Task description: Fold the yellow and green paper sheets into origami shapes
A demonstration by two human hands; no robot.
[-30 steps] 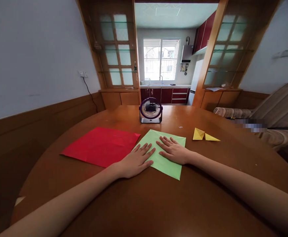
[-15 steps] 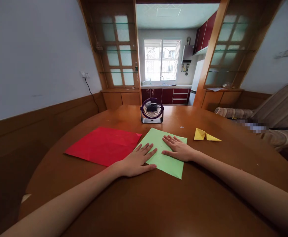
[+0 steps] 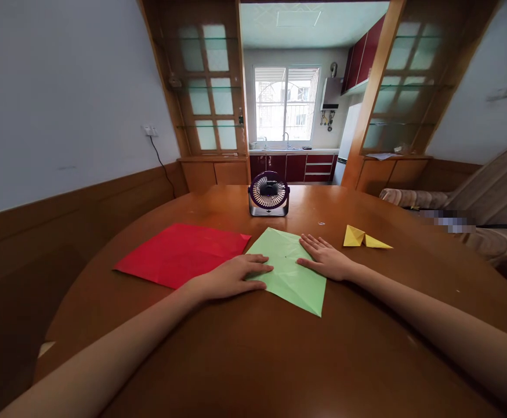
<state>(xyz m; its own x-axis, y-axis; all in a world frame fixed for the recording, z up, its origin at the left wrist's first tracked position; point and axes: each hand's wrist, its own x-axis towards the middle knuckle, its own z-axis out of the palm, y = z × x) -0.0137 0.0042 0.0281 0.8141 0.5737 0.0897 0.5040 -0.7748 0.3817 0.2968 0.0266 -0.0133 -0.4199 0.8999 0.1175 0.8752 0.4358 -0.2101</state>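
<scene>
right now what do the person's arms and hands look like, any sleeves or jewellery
Both arms are bare along all that shows, with no sleeves in view. The left hand and right hand wear no gloves, rings, watch or bracelet that can be seen. No markings show.

No legible text, label, brand, number or sign is showing anywhere in view. The desk fan (image 3: 268,194) near the table's far edge is bearing a hub mark too small to read.
</scene>
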